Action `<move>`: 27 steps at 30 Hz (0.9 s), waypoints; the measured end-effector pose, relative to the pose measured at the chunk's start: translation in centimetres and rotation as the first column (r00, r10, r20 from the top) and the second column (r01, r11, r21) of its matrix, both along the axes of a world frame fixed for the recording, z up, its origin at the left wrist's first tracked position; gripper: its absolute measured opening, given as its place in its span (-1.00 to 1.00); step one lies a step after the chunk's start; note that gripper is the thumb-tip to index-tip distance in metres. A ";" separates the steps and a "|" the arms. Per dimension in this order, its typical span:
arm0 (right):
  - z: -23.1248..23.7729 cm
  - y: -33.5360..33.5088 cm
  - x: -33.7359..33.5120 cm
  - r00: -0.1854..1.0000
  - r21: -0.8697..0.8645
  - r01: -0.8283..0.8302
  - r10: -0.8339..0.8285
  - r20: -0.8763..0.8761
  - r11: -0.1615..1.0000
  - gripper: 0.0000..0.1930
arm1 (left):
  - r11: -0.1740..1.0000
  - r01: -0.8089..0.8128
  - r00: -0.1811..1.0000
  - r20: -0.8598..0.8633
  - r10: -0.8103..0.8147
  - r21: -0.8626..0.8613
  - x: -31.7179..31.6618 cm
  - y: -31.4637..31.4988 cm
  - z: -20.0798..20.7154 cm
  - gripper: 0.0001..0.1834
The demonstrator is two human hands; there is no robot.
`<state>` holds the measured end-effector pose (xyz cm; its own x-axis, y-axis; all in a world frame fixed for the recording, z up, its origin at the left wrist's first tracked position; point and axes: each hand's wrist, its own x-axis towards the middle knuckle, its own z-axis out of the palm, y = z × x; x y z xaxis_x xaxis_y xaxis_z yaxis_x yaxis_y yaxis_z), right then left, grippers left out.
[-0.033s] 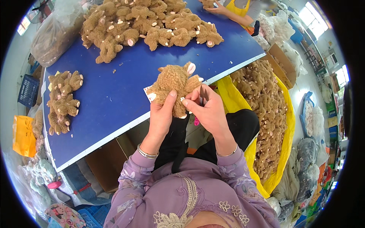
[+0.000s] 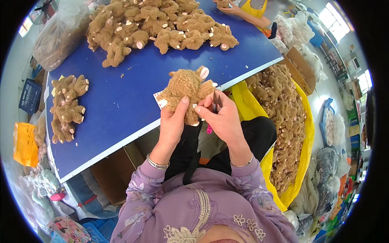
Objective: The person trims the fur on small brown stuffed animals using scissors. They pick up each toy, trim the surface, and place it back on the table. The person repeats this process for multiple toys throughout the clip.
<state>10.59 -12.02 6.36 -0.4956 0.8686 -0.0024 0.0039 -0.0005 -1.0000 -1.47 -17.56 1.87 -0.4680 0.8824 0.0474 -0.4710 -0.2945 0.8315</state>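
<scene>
A brown curly plush toy [image 2: 183, 84] with a pink-lined ear and white paw tips is held up over the table's near edge. My left hand [image 2: 174, 117] is closed round its lower left side, thumb pressed on the front. My right hand [image 2: 222, 117] pinches a small white part at the toy's right side between thumb and finger. Dark-bladed scissors [image 2: 218, 101] are tucked in that same hand, blades pointing up past the fingers; a bit of pink below may be their handle. A white printed label [image 2: 157, 97] sticks out at the toy's left.
The blue table [image 2: 133, 89] bears a big heap of similar plush toys [image 2: 162, 24] at the back and a short row of them [image 2: 68, 109] at left. A yellow sack [image 2: 306, 133] full of them stands at my right. Across the table a person's hands [image 2: 231, 8] hold another toy.
</scene>
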 end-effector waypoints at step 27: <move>0.1 0.6 0.0 0.984 0.089 0.026 -0.041 0.176 0.996 -0.78 | 0.994 0.106 0.989 0.101 -0.109 0.032 -0.3 -1.0 -0.2 -0.64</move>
